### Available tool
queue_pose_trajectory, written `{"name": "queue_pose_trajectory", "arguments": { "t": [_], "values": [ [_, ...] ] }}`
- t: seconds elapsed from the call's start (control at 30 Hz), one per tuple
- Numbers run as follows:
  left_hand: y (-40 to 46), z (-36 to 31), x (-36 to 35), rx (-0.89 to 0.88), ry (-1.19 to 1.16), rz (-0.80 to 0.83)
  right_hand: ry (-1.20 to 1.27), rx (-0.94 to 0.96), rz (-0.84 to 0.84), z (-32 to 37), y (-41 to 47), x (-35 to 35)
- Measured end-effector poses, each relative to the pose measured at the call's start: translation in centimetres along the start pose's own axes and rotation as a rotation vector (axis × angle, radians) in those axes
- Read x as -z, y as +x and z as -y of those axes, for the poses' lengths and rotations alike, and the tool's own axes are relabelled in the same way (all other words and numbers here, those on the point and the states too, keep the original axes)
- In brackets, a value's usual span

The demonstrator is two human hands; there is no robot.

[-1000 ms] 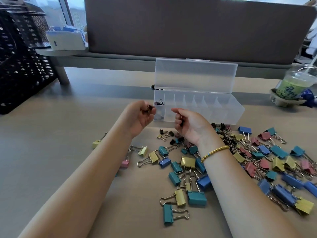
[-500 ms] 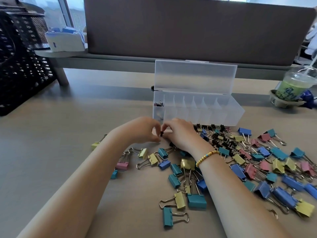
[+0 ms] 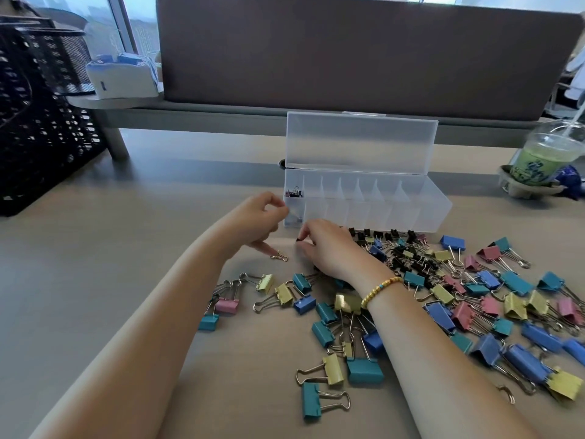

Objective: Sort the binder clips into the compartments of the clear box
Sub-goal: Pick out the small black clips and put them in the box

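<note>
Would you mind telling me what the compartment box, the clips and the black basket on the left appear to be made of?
The box looks like frosted, translucent plastic: the dividers and table show dimly through its walls. The clips seem to be painted sheet metal with shiny wire handles that glint silver. The black basket looks like matte metal mesh, judging by its regular perforations, though plastic cannot be ruled out.

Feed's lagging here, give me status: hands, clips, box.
Left hand curled by the box corner, contents unclear. Right hand pinching a small black clip. Lid up; clips only in leftmost compartment. Nothing blocking.
</note>
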State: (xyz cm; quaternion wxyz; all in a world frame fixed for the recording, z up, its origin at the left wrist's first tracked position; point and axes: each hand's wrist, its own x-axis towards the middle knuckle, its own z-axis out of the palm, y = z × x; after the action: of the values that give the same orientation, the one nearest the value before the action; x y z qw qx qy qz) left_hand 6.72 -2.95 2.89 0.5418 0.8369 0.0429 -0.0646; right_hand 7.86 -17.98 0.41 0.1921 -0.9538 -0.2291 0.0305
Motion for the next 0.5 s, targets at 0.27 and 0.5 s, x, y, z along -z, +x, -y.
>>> {"name": "queue_pose_trajectory", "arguments": {
  "t": [0.27,0.5],
  "values": [
    [0.4,0.7,0.3,-0.088,0.197,-0.085,2.010,-0.093,0.168,-1.3,-0.4,2.7],
    [-0.2,1.3,-0.4,-0.036,1.105,0.134,1.885,-0.327,-0.055,-2.1,-0.3,2.6]
  ]
}}
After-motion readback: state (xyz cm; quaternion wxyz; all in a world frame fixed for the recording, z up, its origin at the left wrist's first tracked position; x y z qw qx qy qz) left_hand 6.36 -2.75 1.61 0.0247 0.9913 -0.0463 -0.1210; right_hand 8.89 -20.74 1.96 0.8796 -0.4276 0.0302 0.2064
